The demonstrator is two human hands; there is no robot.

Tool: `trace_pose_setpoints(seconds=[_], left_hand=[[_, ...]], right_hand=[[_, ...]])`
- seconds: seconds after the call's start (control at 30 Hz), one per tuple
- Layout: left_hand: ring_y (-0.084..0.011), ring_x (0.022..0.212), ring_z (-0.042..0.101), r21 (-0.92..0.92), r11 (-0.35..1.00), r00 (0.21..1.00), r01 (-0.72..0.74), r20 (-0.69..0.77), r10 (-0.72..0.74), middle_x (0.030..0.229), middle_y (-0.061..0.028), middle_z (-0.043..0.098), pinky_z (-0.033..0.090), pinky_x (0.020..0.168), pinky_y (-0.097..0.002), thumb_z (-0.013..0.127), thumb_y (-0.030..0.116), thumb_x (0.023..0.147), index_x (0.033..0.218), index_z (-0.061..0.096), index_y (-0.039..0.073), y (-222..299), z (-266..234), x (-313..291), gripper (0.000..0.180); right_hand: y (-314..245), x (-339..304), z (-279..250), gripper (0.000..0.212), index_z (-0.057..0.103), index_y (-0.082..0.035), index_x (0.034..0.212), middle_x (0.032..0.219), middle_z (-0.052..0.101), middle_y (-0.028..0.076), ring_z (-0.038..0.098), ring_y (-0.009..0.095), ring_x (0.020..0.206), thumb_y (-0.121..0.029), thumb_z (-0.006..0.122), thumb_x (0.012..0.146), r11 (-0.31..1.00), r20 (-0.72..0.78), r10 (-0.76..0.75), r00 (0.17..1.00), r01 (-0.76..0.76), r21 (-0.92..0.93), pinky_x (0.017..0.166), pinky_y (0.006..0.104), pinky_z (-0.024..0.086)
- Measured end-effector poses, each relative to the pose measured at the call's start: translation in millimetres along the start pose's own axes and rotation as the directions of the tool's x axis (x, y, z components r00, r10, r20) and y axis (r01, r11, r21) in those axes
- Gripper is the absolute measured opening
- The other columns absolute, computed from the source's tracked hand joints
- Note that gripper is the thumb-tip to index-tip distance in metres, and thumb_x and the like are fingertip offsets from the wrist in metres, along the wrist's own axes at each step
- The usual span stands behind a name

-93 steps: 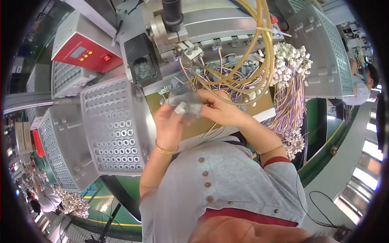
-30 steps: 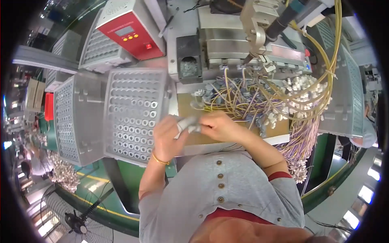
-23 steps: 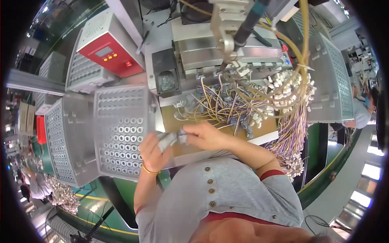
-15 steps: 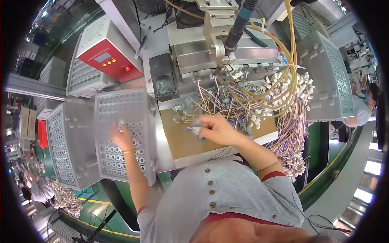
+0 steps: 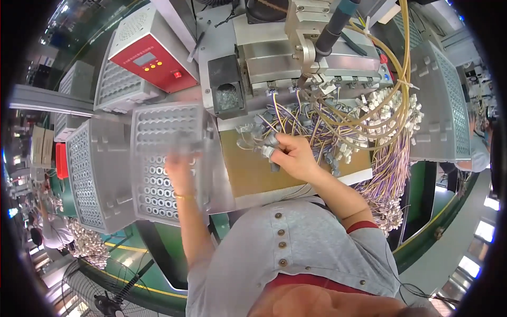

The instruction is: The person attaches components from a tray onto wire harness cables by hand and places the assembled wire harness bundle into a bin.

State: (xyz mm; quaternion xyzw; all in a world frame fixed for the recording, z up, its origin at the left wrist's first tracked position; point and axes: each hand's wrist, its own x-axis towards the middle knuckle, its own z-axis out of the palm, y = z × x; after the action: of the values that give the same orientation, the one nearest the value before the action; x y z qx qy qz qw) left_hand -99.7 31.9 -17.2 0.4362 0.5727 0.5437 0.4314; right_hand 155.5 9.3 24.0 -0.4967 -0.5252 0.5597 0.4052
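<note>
A line of small light characters is running along the red front of the white-and-red metal control box [image 5: 153, 63], above a small grey display, a row of yellow buttons and a red switch; the display is reading too small to make out.

Less than a second ago the two hands were meeting over the board; now they are working apart. The left hand [image 5: 179, 168] is hovering over or touching the translucent pale-grey plastic tray [image 5: 168, 122], and it is blurring too much to tell how far its fingers are opening or whether they are holding anything. The right hand [image 5: 297, 159] is curling closed, its thumb and forefinger pinching a small grey-and-white connector piece [image 5: 268, 151] above the tan flat work board [image 5: 248, 182].

Rows of round silvery ring-shaped pieces [image 5: 159, 192] are filling the near part of the tray. Beyond the board, a tangle of purple, yellow and white wires [image 5: 317, 129] is lying before the silver metal machine [image 5: 280, 59], and a thick bundle of wires with white plug ends [image 5: 388, 153] is hanging at the right. Translucent yellow tubes [image 5: 405, 50] are looping over the wires. A black wire-cage fan [image 5: 105, 304] is standing at the lower left, near green floor [image 5: 171, 240].
</note>
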Motion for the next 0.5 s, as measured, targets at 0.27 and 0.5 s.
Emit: trace_pose_setpoints(seconds=[0.27,0.5], left_hand=[[-0.0124,0.071,0.056,-0.326,0.915,0.89,0.238,0.45,-0.071,0.093,-0.0102,0.058,0.046,0.053,-0.0214,0.058,0.0,0.076,0.112,0.047,-0.004,38.7,73.1,-57.3,0.038],[-0.0112,0.072,0.055,-0.322,0.937,0.879,0.139,0.475,0.033,0.09,-0.0092,0.059,0.046,0.059,-0.0223,0.059,-0.001,0.075,0.108,0.05,-0.005,44.8,77.6,-62.8,0.035]], right_hand=[[-4.6,-3.8,1.4,0.007,0.05,-0.002,0.066,0.048,0.045,-0.004,0.039,0.0,0.045,-0.001,0.056,0.071,0.98,0.008,-0.183,0.983,0.183,-0.079,0.039,0.0192,0.03],[-10.7,-4.8,-4.3,0.017,0.044,-0.002,0.058,0.045,0.039,-0.001,0.033,0.002,0.042,-0.005,0.06,0.065,0.942,-0.008,-0.293,0.956,0.288,-0.173,0.037,0.0226,0.027]])
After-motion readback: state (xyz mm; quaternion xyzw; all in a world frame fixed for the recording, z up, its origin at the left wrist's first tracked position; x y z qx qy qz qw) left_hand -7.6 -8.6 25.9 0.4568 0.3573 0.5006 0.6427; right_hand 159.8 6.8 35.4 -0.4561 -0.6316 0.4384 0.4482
